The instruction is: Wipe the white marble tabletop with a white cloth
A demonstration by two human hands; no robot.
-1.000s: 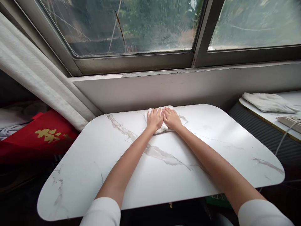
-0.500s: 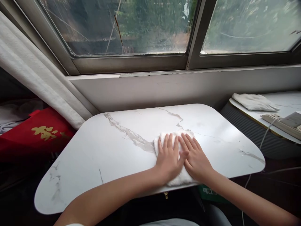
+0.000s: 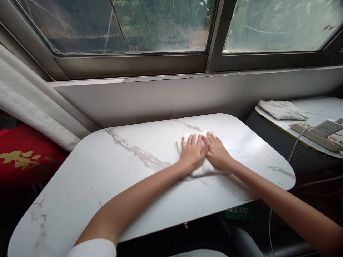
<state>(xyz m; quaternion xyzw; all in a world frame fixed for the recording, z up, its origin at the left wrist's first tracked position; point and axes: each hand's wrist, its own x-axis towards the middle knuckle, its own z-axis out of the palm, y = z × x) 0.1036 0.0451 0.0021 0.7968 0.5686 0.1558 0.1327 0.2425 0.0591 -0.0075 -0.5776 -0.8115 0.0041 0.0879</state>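
A folded white cloth (image 3: 205,169) lies flat on the white marble-patterned tabletop (image 3: 88,171), right of its middle. My left hand (image 3: 192,152) rests palm down on the cloth's left part, its fingers stretched forward. Beside it my right hand (image 3: 218,154) presses on the right part, fingers also extended and flat. The two hands touch near the thumbs and hide much of the cloth. Neither hand is curled around it.
A window (image 3: 128,66) and low wall lie beyond the table. The curtain (image 3: 34,96) and a red fabric item (image 3: 29,157) are at left. On a second table at right are another white cloth (image 3: 282,109) and a power strip (image 3: 316,137) with a cord.
The cloth and both hands came from the table's far edge to its near edge, then moved partway forward again. The camera view has shifted slightly right.
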